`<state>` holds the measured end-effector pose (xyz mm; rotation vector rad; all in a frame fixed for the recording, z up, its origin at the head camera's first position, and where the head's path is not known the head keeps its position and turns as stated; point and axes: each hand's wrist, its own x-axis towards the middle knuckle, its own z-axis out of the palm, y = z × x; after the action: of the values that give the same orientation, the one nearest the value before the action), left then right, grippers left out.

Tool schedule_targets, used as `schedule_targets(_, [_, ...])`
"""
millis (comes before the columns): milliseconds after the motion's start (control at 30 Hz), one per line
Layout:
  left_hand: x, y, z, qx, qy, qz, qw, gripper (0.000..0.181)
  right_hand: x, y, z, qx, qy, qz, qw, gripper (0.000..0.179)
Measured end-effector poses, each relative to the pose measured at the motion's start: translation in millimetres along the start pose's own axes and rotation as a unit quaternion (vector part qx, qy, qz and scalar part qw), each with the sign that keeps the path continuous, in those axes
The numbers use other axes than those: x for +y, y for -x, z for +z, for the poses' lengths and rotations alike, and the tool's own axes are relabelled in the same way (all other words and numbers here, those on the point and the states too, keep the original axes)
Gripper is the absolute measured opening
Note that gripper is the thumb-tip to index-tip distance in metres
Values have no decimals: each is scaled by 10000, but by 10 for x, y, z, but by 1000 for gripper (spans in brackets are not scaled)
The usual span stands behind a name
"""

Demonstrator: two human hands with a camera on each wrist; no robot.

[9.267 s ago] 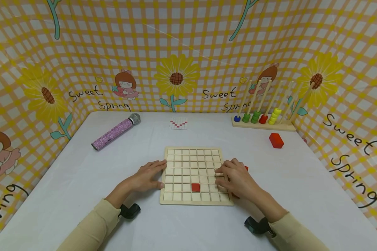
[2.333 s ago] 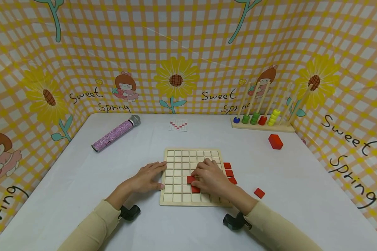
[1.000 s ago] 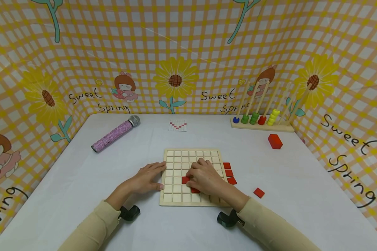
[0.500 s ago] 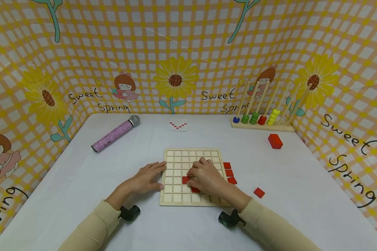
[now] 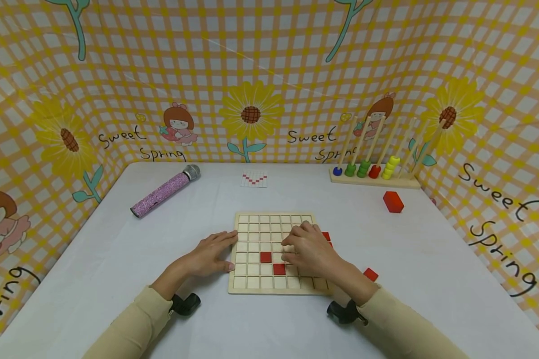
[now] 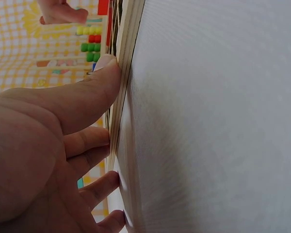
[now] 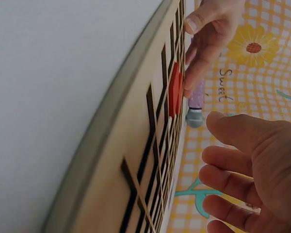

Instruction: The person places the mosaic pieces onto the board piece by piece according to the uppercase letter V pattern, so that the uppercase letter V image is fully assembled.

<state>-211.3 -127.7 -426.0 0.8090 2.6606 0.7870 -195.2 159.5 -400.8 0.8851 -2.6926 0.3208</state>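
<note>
A wooden grid board (image 5: 247, 227) lies flat in the middle of the table. Two red square tiles sit in its cells, one tile (image 5: 266, 257) diagonally up and left of the other tile (image 5: 279, 269). My left hand (image 5: 208, 254) rests against the board's left edge; its thumb and fingertips touch the rim in the left wrist view. Over the board's right half hovers my right hand (image 5: 310, 252), thumb and fingers apart, and the right wrist view shows nothing between them. Loose red tiles (image 5: 326, 236) lie beside the board's right edge, partly hidden by that hand.
Another red tile (image 5: 371, 274) lies near the right wrist. Behind the board is a small pattern card (image 5: 254, 179) with red squares in a V. A glittery pink microphone (image 5: 161, 193) lies back left. A bead abacus (image 5: 375, 180) and a red block (image 5: 393, 202) stand back right.
The right hand brought a red tile onto the board, set it in a cell up and left of the first, then let go and moved right. The left hand stayed at the edge.
</note>
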Motion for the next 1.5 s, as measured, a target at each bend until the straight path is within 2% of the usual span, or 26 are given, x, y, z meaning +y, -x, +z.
schedule_targets(133, [-1, -2, 0, 2, -12, -4, 10000, 74, 58, 64, -60, 90, 17, 73, 9999, 27])
schedule_targets(633, [0, 0, -3, 20, -19, -3, 10000, 73, 251, 363, -216, 22, 55, 598, 9982, 24])
schedule_targets(900, [-11, 1, 2, -3, -28, 35, 10000, 73, 327, 517, -253, 29, 200, 726, 9972, 29])
schedule_targets(1267, [-6, 7, -11, 12, -56, 54, 10000, 73, 407, 679, -272, 203, 281, 729, 9967, 27])
schedule_targets(1500, [-7, 6, -3, 24, -47, -2, 10000, 73, 428, 772, -294, 85, 326, 746, 9966, 29])
